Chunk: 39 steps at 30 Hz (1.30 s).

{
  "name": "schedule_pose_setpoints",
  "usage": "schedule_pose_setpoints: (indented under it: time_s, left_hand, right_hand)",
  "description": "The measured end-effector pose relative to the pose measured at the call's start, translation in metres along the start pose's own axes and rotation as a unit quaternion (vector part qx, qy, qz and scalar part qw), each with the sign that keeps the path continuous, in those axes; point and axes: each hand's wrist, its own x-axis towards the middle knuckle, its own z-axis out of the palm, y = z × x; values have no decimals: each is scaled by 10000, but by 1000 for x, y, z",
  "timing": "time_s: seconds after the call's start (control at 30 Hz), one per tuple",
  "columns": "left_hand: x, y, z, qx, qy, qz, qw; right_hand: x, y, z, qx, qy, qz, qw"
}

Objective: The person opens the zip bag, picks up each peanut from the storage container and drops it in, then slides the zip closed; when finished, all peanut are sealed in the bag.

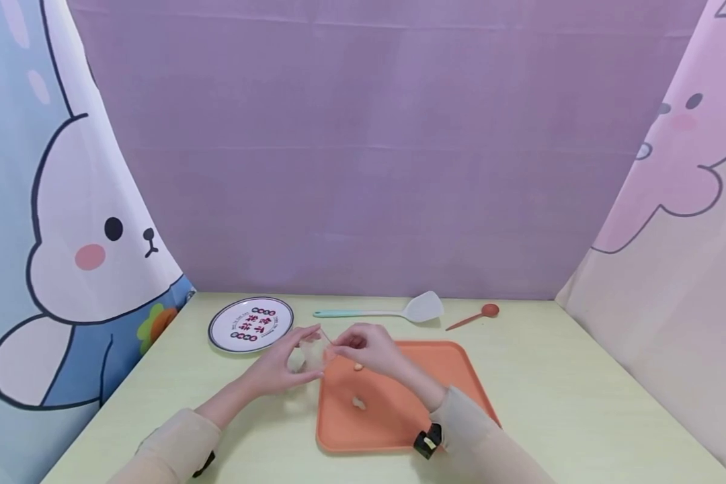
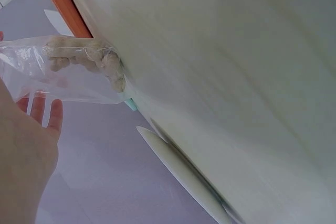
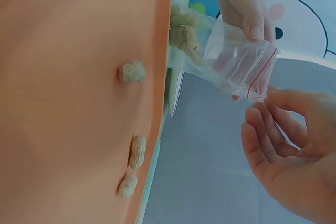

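A clear zip bag (image 3: 212,51) with a red seal line hangs between both hands, peanuts in the shell (image 2: 86,56) gathered at its bottom. My left hand (image 1: 278,366) holds the bag near its mouth, thumb on one face and fingers behind. At the sealing strip, my right hand (image 1: 372,348) pinches one corner between thumb and forefinger, the other fingers loosely bent. The orange tray (image 1: 399,403) lies below and to the right of the bag. Three peanuts show on it in the right wrist view, one (image 3: 134,72) apart from the other two (image 3: 137,151).
A white plate (image 1: 242,339) with red lettering stands at the back left. Behind the tray lies a spatula (image 1: 423,308) with a pale green handle, and right of it a red-brown spoon (image 1: 490,310). A purple cloth (image 1: 363,168) closes off the table's far edge.
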Motion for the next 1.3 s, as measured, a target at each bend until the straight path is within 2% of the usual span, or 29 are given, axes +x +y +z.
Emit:
schedule_pose_setpoints:
  time_s: [0.23, 0.43, 0.53, 0.73, 0.87, 1.03, 1.3]
  left_hand:
    - [1, 2, 0, 19, 13, -61, 10000]
    - [0, 1, 0, 14, 12, -63, 10000]
    - [0, 1, 0, 12, 12, -57, 10000]
    - [0, 2, -1, 17, 29, -11, 10000]
    - [0, 1, -1, 10, 25, -28, 10000]
    - [0, -1, -1, -25, 31, -41, 10000]
    - [1, 0, -1, -39, 22, -34, 10000]
  right_hand:
    - [-15, 5, -6, -204, 158, -55, 9997]
    - [-29, 16, -8, 60, 73, 379, 9992]
    - [-33, 21, -6, -13, 24, 506, 9987]
    - [-41, 30, -4, -189, -278, 561, 9979]
    - [-47, 34, -3, -460, -671, 519, 9953]
    - [-51, 36, 1, -471, -1128, 641, 9904]
    - [-50, 35, 5, -551, -1337, 569, 9879]
